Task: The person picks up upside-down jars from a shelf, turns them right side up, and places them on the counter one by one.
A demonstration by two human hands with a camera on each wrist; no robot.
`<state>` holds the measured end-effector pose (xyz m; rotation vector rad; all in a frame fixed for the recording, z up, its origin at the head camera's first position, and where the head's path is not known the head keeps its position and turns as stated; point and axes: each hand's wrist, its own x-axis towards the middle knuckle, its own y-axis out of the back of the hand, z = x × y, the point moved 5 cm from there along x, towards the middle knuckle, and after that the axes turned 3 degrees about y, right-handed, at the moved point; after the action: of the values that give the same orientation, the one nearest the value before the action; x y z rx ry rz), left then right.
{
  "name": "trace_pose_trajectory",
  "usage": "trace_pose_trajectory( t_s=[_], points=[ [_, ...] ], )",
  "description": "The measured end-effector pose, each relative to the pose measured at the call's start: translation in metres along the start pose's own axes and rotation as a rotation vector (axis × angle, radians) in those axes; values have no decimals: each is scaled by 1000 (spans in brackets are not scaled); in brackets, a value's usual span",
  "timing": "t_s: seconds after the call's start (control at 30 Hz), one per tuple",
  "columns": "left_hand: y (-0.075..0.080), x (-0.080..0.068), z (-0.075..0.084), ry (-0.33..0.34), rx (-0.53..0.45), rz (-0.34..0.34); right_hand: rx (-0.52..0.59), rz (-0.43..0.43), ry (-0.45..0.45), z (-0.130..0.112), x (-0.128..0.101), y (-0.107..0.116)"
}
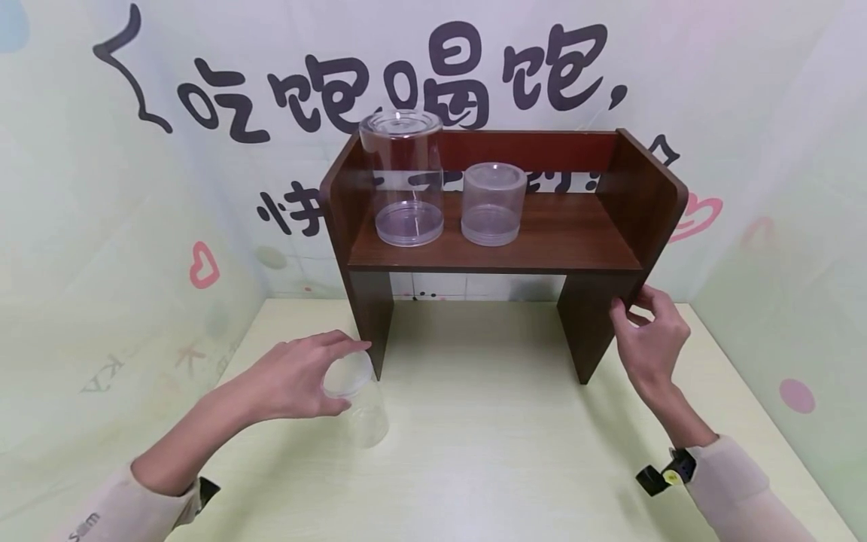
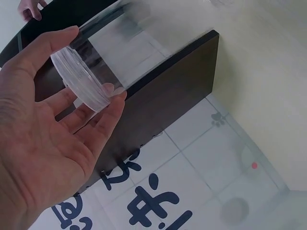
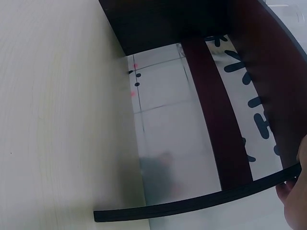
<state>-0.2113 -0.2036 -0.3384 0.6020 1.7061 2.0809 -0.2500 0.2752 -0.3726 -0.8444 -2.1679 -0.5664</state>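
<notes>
A small brown wooden shelf (image 1: 576,229) stands on the table. In front of its left leg, my left hand (image 1: 305,380) grips a clear jar (image 1: 367,418) by its rounded end, thumb on one side and fingers on the other. The left wrist view shows the jar's pale ribbed lid or rim (image 2: 79,76) between thumb and fingers. Whether the jar touches the table I cannot tell. My right hand (image 1: 652,339) holds the edge of the shelf's right side panel, thumb at the front and fingers behind; only part of that hand (image 3: 293,203) shows in the right wrist view.
On the shelf board stand a tall clear jar (image 1: 409,177) at the left and a shorter clear jar (image 1: 494,207) beside it. The pale table (image 1: 474,452) extends around the shelf. A printed curtain (image 1: 203,181) hangs behind and along both sides.
</notes>
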Motion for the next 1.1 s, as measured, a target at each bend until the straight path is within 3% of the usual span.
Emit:
trace_pose_trajectory(
  t_s=[0.7,0.83,1.1],
  points=[
    [3,3,2,8,55,-50,0,-8,32,1,-4,-2],
    [10,8,8,4,37,31,-2,-6,46,0,-4,-3],
    [31,22,31,-65,-89,313,-20,-10,53,1,-4,-1]
  ],
)
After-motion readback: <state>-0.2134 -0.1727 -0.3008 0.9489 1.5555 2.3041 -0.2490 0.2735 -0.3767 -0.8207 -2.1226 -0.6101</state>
